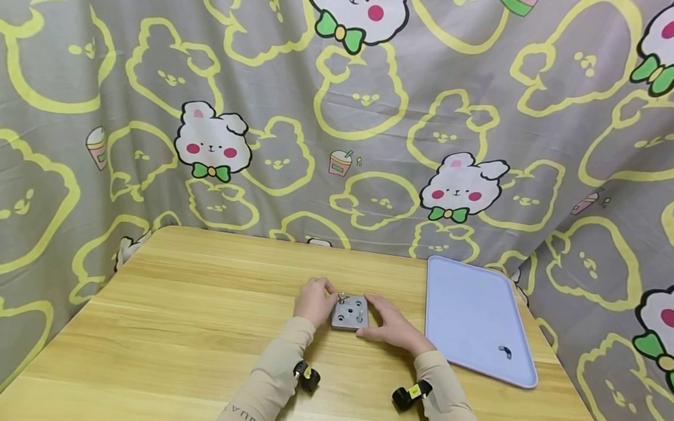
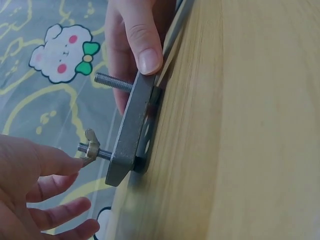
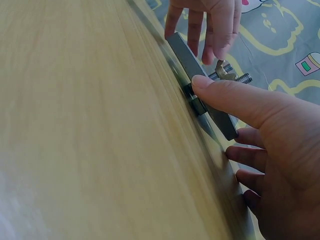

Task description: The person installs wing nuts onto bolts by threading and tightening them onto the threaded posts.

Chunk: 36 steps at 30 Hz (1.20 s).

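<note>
A grey metal plate (image 1: 350, 317) with several holes lies low over the wooden table, two threaded bolts (image 2: 114, 83) standing up from it. On the bolt at its far left corner sits a brass wing nut (image 2: 90, 146). My left hand (image 1: 314, 301) is at that corner, its fingertips pinching one wing of the nut; the lower fingers hang loosely apart. My right hand (image 1: 392, 325) holds the plate by its edges, thumb on the near side and fingers on the far side. Black short feet (image 3: 198, 106) show beneath the plate, partly hidden.
A light blue tray (image 1: 471, 305) lies on the right of the wooden table (image 1: 188, 317). In it is a small dark metal piece (image 1: 505, 352), too small to make out. A grey patterned curtain (image 1: 286, 102) hangs behind and beside the table.
</note>
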Tool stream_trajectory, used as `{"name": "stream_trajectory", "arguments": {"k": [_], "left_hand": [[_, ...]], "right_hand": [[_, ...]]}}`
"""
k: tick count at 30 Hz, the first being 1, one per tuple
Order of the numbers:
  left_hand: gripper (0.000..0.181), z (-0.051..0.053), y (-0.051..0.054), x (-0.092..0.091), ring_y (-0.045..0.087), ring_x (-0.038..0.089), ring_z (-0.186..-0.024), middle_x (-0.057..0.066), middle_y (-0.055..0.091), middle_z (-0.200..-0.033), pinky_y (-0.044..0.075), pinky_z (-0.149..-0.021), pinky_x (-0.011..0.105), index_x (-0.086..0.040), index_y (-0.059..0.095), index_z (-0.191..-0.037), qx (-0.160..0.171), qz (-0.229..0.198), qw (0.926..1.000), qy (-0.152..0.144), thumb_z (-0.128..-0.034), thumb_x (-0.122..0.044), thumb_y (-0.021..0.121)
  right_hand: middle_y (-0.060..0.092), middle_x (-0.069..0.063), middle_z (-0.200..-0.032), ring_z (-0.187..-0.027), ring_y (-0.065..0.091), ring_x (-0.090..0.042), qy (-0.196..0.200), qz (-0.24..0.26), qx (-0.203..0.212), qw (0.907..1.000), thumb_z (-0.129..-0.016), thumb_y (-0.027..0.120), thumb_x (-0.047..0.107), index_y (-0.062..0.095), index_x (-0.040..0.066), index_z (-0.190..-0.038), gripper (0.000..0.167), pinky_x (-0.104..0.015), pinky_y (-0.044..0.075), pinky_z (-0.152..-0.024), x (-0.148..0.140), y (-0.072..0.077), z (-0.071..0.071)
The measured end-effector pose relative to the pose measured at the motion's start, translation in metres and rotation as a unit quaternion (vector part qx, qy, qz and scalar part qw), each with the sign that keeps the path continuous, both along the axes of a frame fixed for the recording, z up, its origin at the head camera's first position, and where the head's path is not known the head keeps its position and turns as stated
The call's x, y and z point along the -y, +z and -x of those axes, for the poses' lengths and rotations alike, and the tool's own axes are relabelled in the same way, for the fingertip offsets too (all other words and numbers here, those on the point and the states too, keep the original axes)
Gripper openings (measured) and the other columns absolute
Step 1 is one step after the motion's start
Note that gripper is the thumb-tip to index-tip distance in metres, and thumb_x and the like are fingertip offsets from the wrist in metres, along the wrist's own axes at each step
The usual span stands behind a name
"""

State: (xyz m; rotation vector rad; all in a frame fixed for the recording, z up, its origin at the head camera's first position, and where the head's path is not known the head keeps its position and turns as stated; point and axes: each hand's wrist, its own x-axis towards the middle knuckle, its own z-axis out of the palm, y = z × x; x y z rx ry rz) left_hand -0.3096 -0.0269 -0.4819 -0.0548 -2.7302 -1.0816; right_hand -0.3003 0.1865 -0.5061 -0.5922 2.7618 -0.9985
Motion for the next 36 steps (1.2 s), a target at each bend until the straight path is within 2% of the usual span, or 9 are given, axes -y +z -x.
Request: {"name": "stream_trajectory", "arguments": {"k": [4, 8, 14, 17, 21, 26, 31, 36], "left_hand": [[0.011, -0.0015, 0.0018, -0.0006, 0.063, 0.027, -0.084, 0.009, 0.067, -0.096, 0.053, -0.069, 0.041, -0.014, 0.064, -0.077, -0.006, 0.008, 0.9999, -0.004, -0.0824, -0.017, 0.073], [0.004, -0.004, 0.0044, -0.0015, 0.065, 0.029, -0.097, 0.009, 0.069, -0.104, 0.055, -0.077, 0.043, -0.014, 0.071, -0.086, -0.005, 0.023, 0.9994, -0.026, -0.0821, -0.015, 0.073], [0.018, -0.0053, 0.005, -0.0018, 0.064, 0.029, -0.1, 0.008, 0.068, -0.111, 0.053, -0.076, 0.044, -0.017, 0.074, -0.098, 0.013, 0.041, 0.9977, -0.053, -0.0799, -0.017, 0.074], [0.013, -0.0045, 0.0034, -0.0016, 0.065, 0.03, -0.102, 0.008, 0.069, -0.111, 0.053, -0.076, 0.045, -0.017, 0.074, -0.096, 0.011, 0.039, 0.9982, -0.043, -0.0834, -0.021, 0.073], [0.004, -0.0025, 0.0016, -0.001, 0.066, 0.03, -0.095, 0.008, 0.07, -0.101, 0.054, -0.071, 0.044, -0.016, 0.071, -0.085, -0.003, 0.028, 0.9995, -0.011, -0.0841, -0.02, 0.073], [0.013, -0.0006, 0.0015, -0.0007, 0.063, 0.025, -0.083, 0.006, 0.066, -0.091, 0.051, -0.065, 0.039, -0.016, 0.064, -0.075, 0.003, 0.022, 0.9997, 0.011, -0.0836, -0.02, 0.073], [0.004, -0.0033, 0.0045, -0.001, 0.065, 0.028, -0.092, 0.008, 0.069, -0.1, 0.054, -0.072, 0.042, -0.015, 0.072, -0.085, 0.0, 0.026, 0.9995, -0.017, -0.0831, -0.018, 0.073], [0.015, -0.0048, 0.0057, -0.0016, 0.065, 0.029, -0.099, 0.009, 0.068, -0.113, 0.054, -0.075, 0.042, -0.017, 0.074, -0.096, 0.008, 0.039, 0.9979, -0.05, -0.0804, -0.017, 0.075]], "right_hand": [[0.031, -0.021, -0.157, -0.147, 0.024, -0.041, 0.0, 0.003, 0.001, 1.0, -0.08, 0.076, 0.045, 0.032, 0.007, -0.152, 0.092, -0.059, 0.02, -0.12, 0.0001, 0.0001, 0.0007], [0.031, -0.021, -0.157, -0.147, 0.023, -0.041, 0.0, -0.003, -0.003, 1.0, -0.08, 0.076, 0.045, 0.032, 0.009, -0.152, 0.092, -0.059, 0.02, -0.12, -0.0002, -0.0011, 0.0019], [0.031, -0.02, -0.157, -0.148, 0.023, -0.04, 0.002, -0.01, -0.005, 0.9999, -0.08, 0.075, 0.046, 0.032, 0.009, -0.152, 0.092, -0.059, 0.02, -0.12, -0.0013, -0.0031, 0.0026], [0.03, -0.019, -0.158, -0.148, 0.023, -0.04, 0.002, -0.011, -0.004, 0.9999, -0.08, 0.075, 0.047, 0.032, 0.01, -0.152, 0.092, -0.058, 0.02, -0.12, -0.0012, -0.0035, 0.0027], [0.031, -0.02, -0.157, -0.147, 0.023, -0.04, 0.002, -0.009, -0.005, 0.9999, -0.08, 0.076, 0.047, 0.032, 0.009, -0.152, 0.092, -0.058, 0.02, -0.12, -0.0012, -0.0034, 0.0024], [0.031, -0.02, -0.157, -0.147, 0.024, -0.04, 0.0, -0.008, -0.002, 1.0, -0.08, 0.076, 0.046, 0.033, 0.009, -0.152, 0.092, -0.058, 0.021, -0.12, -0.0012, -0.0027, 0.0019], [0.03, -0.02, -0.157, -0.147, 0.023, -0.04, -0.003, -0.006, -0.001, 1.0, -0.079, 0.076, 0.047, 0.033, 0.01, -0.152, 0.092, -0.059, 0.02, -0.12, -0.0012, -0.0017, 0.0013], [0.031, -0.02, -0.157, -0.147, 0.023, -0.04, -0.001, -0.007, -0.001, 1.0, -0.08, 0.076, 0.047, 0.032, 0.009, -0.152, 0.092, -0.059, 0.02, -0.12, -0.0016, -0.0019, 0.0013]]}}
